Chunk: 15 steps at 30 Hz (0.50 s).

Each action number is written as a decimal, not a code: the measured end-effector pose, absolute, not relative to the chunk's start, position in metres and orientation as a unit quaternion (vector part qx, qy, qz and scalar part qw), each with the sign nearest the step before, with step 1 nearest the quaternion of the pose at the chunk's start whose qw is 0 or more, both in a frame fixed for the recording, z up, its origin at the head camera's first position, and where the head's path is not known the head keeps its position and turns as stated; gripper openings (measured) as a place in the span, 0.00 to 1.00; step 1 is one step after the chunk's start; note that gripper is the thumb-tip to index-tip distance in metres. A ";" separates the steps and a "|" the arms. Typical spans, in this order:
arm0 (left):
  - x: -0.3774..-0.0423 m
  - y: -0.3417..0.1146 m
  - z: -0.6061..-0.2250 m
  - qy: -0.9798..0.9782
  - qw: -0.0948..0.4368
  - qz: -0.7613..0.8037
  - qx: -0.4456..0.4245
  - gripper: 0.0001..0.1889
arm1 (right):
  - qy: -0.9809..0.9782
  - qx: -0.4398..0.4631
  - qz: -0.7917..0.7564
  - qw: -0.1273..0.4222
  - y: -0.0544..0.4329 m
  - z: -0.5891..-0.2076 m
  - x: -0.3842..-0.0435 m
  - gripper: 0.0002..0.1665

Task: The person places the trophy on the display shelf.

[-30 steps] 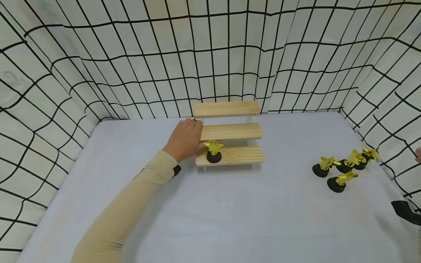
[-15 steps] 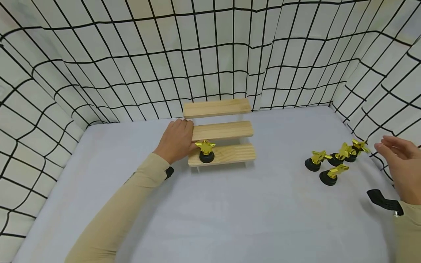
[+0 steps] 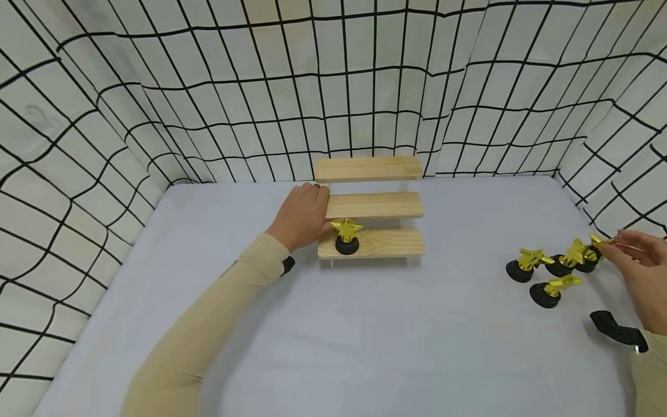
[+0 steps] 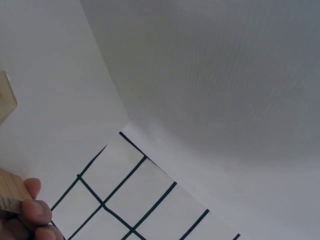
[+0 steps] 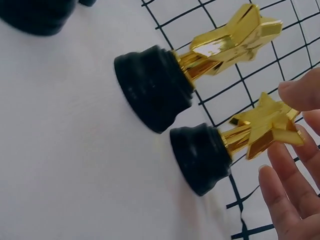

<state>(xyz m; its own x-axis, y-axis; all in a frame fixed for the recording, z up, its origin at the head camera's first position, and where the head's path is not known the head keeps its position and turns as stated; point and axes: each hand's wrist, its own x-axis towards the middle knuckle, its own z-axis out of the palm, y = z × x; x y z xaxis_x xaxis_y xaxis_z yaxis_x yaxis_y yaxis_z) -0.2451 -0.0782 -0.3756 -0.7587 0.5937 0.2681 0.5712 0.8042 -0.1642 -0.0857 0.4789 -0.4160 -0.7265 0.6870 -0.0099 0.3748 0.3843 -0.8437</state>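
My left hand (image 3: 304, 215) grips the left end of the middle board of a three-tier wooden display stand (image 3: 377, 205); in the left wrist view its fingertips (image 4: 36, 210) curl round the board's end. On the lowest board stands a gold star trophy with a black base (image 3: 346, 237), beside that hand. At the far right my right hand (image 3: 642, 272) has its thumb and fingers round the star of the farthest trophy (image 5: 267, 125). That trophy stands upright on the table. Several like it stand close by, including a neighbouring trophy (image 5: 155, 87).
The front trophy (image 3: 546, 293) and the left one (image 3: 521, 269) of the group stand nearest the table's middle. A black grid net over white sheeting (image 3: 375, 87) walls the back and sides. White cloth covers the table (image 3: 406, 336).
My right hand has come in from the right edge and moved left to the farthest trophy's star. My left hand keeps its hold on the stand. The head view has shifted slightly.
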 end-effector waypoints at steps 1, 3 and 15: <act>-0.245 -0.078 -0.375 -0.937 0.156 0.037 -0.311 0.33 | -0.817 -0.326 0.444 0.172 0.480 -0.419 -0.085 0.28; -0.245 -0.077 -0.376 -0.936 0.159 0.036 -0.311 0.34 | -0.826 -0.322 0.432 0.167 0.481 -0.424 -0.083 0.30; -0.242 -0.080 -0.375 -0.933 0.170 0.046 -0.315 0.33 | -0.861 -0.306 0.392 0.112 0.485 -0.442 -0.082 0.37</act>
<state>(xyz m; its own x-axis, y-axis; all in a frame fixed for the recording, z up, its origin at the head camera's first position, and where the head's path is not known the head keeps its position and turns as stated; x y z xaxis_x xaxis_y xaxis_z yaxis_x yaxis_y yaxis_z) -0.2420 -0.0796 -0.3746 -0.7446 0.6024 0.2875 0.5712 0.7979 -0.1926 -0.0815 0.4855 -0.4420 -0.7880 0.6140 -0.0459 0.4378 0.5064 -0.7429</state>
